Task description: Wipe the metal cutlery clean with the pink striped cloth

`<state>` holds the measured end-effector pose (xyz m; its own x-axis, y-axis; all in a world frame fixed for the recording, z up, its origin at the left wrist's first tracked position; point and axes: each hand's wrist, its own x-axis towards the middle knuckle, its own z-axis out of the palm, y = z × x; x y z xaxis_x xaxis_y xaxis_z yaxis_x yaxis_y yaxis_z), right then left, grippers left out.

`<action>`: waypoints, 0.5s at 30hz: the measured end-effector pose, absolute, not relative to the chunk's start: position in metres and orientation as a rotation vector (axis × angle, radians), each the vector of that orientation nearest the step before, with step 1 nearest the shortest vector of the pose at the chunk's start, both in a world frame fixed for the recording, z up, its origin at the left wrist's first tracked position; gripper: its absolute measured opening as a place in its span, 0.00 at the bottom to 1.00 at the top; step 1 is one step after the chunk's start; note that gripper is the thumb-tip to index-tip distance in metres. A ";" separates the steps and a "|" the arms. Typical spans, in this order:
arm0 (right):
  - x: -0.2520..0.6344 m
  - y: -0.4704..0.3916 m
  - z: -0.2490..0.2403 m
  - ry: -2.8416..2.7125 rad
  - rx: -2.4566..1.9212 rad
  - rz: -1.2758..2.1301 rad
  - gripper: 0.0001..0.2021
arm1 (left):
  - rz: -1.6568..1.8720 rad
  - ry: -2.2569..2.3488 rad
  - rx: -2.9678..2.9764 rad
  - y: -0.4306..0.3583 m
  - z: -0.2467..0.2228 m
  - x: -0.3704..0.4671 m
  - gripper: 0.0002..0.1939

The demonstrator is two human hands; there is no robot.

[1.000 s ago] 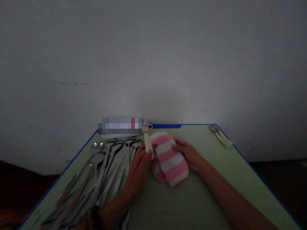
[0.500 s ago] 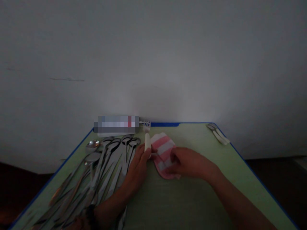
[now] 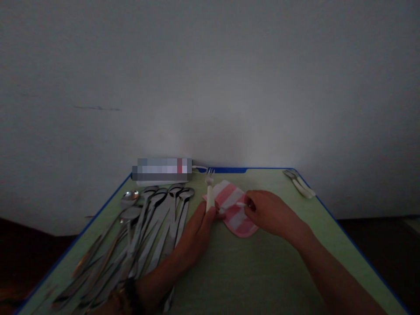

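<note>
The white-handled fork (image 3: 210,192) stands out near the middle of the green tabletop (image 3: 259,275), its tines pointing to 12 o'clock. The left hand (image 3: 198,229) is closed around the lower part of its handle, some fingers reaching past it to the near-left side of the pink-and-white striped cloth (image 3: 241,223). The cloth lies just beside the fork, at about 4 o'clock from it.

Farther out toward 3 to 4 o'clock, the right hand (image 3: 271,214) has thumb and fingers drawn into a pinch over the cloth's right side. A small white piece (image 3: 241,204) shows at those fingertips; whether it is a fold of the cloth I cannot tell.

From the fork, many metal spoons (image 3: 159,197) and other long metal cutlery (image 3: 155,245) spread from 9 round to 7 o'clock, overlapping, partly hidden by the left forearm with its dark bracelet (image 3: 131,293). At 10 o'clock a box-like object (image 3: 162,170) is blurred out, with a thin white cord (image 3: 199,167) beside it. Between 2 and 3 o'clock, well apart, two white-handled utensils (image 3: 300,186) lie together near the table's blue edge (image 3: 343,232). The grey wall (image 3: 213,87) rises at 12 o'clock.
</note>
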<state>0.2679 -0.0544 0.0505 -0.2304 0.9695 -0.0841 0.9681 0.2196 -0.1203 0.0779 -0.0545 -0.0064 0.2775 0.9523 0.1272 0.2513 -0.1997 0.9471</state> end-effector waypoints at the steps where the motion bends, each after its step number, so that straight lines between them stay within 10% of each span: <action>1: 0.267 -0.055 0.052 -2.411 -1.922 0.216 0.08 | 0.976 1.115 1.662 -0.054 -0.006 0.078 0.16; 15: 0.267 -0.055 0.047 -2.398 -1.710 0.517 0.12 | 1.028 1.145 1.664 -0.053 -0.006 0.076 0.17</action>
<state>0.2668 -0.0553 0.0473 -0.3379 0.9381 -0.0755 0.8860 0.2900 -0.3618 0.0758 -0.0532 -0.0062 0.2440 0.9567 0.1585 0.2605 -0.2221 0.9396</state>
